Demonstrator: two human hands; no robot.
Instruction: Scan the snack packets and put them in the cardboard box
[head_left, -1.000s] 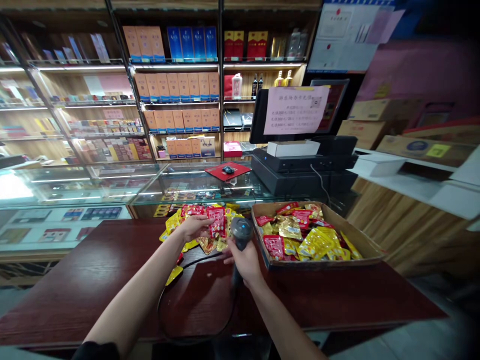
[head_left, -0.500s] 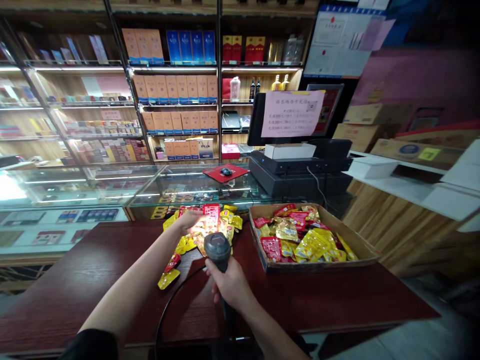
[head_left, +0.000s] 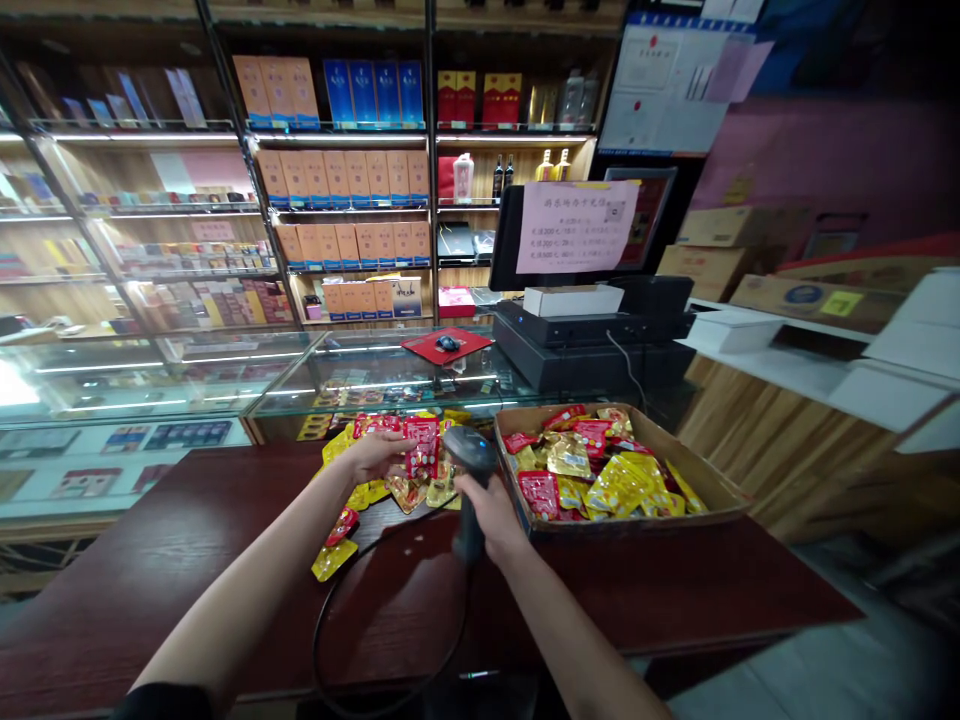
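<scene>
My left hand (head_left: 381,456) is closed on a red snack packet (head_left: 421,447), held up over a pile of yellow, red and gold snack packets (head_left: 366,493) on the dark red table. In my right hand (head_left: 493,520) is a black barcode scanner (head_left: 471,452), gripped by its handle, with its head near the pile's right side. A black cable (head_left: 319,625) loops from the scanner over the table's front. To the right of my right hand stands a shallow cardboard box (head_left: 622,533) holding many similar packets.
Behind the table is a glass display counter (head_left: 352,350) with a mouse (head_left: 448,343) on a red mat. A monitor with a paper sign (head_left: 576,228) stands on the counter at right. Shelves of boxed bottles (head_left: 345,178) line the wall.
The scanner has moved right and away from me, its head turned, and its light no longer shines on the packets. My left hand still holds the red packet, now slightly lower.
</scene>
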